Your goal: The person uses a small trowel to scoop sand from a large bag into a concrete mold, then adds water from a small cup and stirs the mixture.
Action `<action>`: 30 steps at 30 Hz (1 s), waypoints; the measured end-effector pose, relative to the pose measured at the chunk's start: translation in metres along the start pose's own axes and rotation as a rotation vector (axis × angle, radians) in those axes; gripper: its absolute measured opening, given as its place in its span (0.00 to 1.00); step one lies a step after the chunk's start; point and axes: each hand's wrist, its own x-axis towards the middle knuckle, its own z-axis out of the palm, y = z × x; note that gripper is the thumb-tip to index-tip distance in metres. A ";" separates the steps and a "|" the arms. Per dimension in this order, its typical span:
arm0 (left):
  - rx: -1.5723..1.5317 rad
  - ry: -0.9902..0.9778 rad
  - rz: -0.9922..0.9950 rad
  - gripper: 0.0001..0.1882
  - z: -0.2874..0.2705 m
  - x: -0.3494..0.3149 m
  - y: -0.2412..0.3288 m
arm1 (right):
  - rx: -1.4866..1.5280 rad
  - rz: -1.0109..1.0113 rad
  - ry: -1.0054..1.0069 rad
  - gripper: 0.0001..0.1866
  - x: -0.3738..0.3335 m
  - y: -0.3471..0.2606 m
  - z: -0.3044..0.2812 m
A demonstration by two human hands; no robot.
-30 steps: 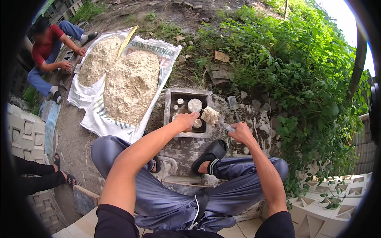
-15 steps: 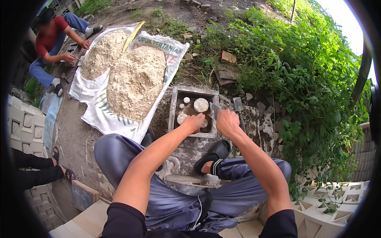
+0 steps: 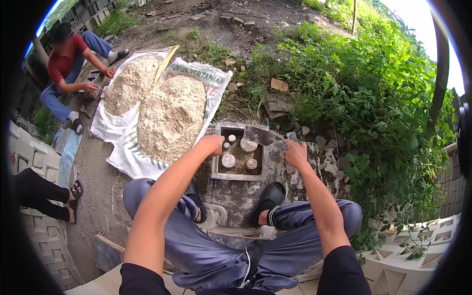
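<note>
A grey square box mould (image 3: 238, 176) with a dark inside sits on the stained ground in front of my feet. Several round pale plugs (image 3: 228, 161) of different sizes stand in it. A flat grey plate (image 3: 259, 134) lies across its far right corner, partly covering the largest plug (image 3: 248, 146). At the mould's left wall is my left hand (image 3: 212, 145), fingers curled; anything inside them is hidden. My right hand (image 3: 296, 155) hovers right of the mould with fingers apart, close to the plate's right tip and over a hammer (image 3: 291, 136), whose handle it hides.
Left of the mould, heaps of pale crumbly powder (image 3: 172, 118) lie on a white sack (image 3: 123, 155). A person in a red shirt (image 3: 69, 58) sits beyond it. Another person's legs (image 3: 42, 194) show at left. Green plants (image 3: 383, 108) crowd the right; patterned blocks (image 3: 413, 250) stand lower right.
My left hand has left the mould's inside and moved to its left wall. My right hand has shifted right, away from the mould. The plate now lies flatter over the far right corner.
</note>
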 end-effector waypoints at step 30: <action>0.172 -0.084 0.085 0.24 -0.035 -0.047 0.034 | 0.318 -0.143 -0.218 0.24 -0.024 0.001 0.032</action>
